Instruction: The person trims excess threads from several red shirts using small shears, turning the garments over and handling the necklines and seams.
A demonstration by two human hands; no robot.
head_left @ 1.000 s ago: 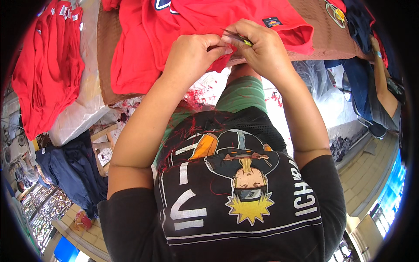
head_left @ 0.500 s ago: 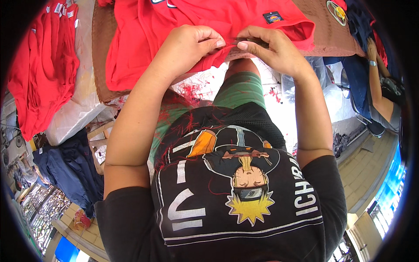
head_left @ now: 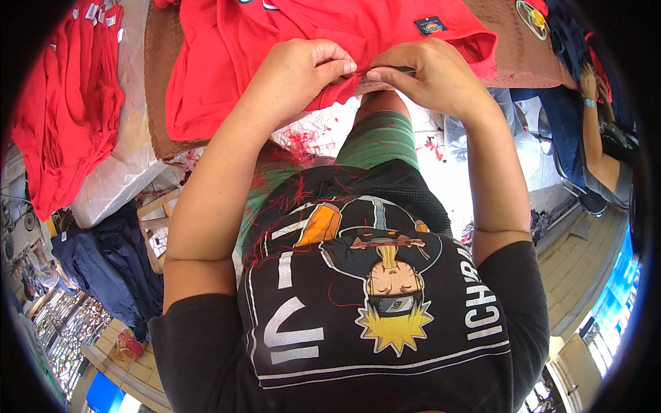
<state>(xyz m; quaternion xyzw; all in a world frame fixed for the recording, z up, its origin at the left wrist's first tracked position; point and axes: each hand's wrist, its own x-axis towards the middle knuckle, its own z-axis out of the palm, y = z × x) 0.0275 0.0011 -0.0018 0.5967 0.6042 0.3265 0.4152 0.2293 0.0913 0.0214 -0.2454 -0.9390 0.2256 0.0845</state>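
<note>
A red knit garment (head_left: 227,69) with a small dark label near its right end is spread over the front edge of the brown-covered table. My left hand (head_left: 299,76) pinches the garment's near edge between thumb and fingers. Just to the right, my right hand (head_left: 437,77) is closed round small dark metal thread snips (head_left: 407,69), mostly hidden under the fingers. Its thumb and fingertips come close to the cloth edge by the left fingertips. Whether the blades touch a thread is too small to tell.
Red garments (head_left: 69,103) hang at the left, above dark blue garments (head_left: 110,265). A yellow-and-white ring-shaped item (head_left: 531,18) lies on the table's far right. Another person's arm (head_left: 593,131) works at the right edge. Red thread scraps (head_left: 299,189) cling to my clothes.
My right hand has shifted slightly left and turned a little, its thumb nearer the left fingertips. The left hand keeps its pinch on the red garment in nearly the same place.
</note>
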